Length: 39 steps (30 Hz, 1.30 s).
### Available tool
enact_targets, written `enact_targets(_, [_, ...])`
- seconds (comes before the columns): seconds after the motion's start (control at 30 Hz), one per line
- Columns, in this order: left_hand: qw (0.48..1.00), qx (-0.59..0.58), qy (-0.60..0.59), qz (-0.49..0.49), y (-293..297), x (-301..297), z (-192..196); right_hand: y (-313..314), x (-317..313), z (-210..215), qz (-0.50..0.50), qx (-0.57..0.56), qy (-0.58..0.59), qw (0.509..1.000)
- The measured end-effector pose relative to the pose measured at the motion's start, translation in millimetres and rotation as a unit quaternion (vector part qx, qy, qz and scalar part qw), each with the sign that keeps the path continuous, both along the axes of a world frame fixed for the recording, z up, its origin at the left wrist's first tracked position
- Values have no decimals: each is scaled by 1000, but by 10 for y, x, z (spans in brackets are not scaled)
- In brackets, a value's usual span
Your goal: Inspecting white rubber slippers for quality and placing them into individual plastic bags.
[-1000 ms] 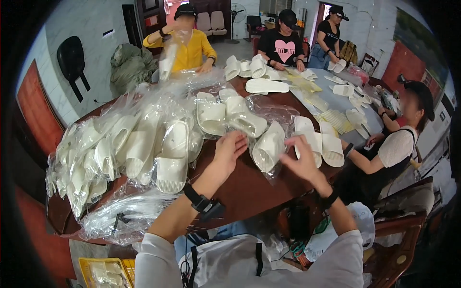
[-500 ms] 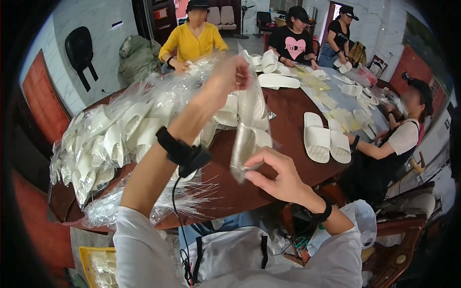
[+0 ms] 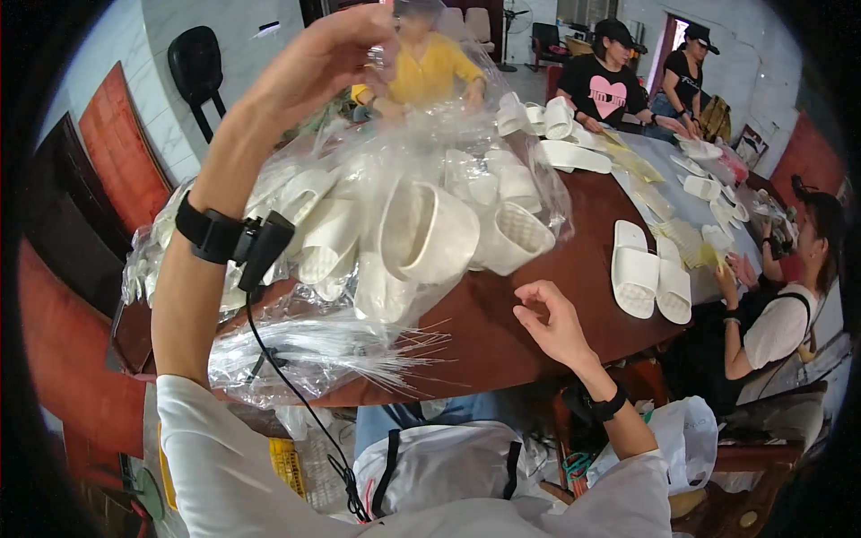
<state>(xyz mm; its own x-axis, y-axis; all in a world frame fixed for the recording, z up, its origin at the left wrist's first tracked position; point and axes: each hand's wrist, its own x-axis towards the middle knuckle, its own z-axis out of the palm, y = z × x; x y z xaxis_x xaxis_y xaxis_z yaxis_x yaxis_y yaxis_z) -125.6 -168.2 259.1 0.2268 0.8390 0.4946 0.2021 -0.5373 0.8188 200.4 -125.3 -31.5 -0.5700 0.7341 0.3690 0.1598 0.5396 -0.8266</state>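
High in front of me, my left hand [image 3: 348,43] is closed on the top of a clear plastic bag [image 3: 429,134]. Inside the bag hang white slippers [image 3: 430,231], tilted, over the brown tabletop. My right hand [image 3: 554,325] is held below and right of the bag, touching nothing, with thumb and fingers apart. A loose pair of white slippers [image 3: 635,280] lies to its right on the table. Behind and left of the hanging bag are more bagged slippers [image 3: 314,224], partly hidden by it and by my left arm.
Thin white plastic ties [image 3: 359,354] lie in a bundle at the near table edge [image 3: 430,391]. A single white slipper [image 3: 576,157] lies at the far side. Several people work round the table; a white plastic bag [image 3: 686,439] is beside me at lower right.
My left hand has risen, lifting the bag of slippers, which now hangs spread out. My right hand has let go of the bag's lower end. The view has swung left.
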Motion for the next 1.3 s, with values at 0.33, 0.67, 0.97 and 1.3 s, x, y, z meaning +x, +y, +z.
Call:
enact_targets(0.33, [944,-54,105,309,-423,-544,-529,-52,-604,-347,31,92,-40,994])
enact_targets(0.67, [835,378,154,370,-487,77,-663,-318,-1056,-261,39,232,-40,971])
enact_targets(0.97, [879,329,88,333,-485,373,-435,-360,-773,57,172,152,-38,972])
enact_targets(1.3, [718,410,132,547,-866,-1037,-378,297,192,-105,284,-461,186,820])
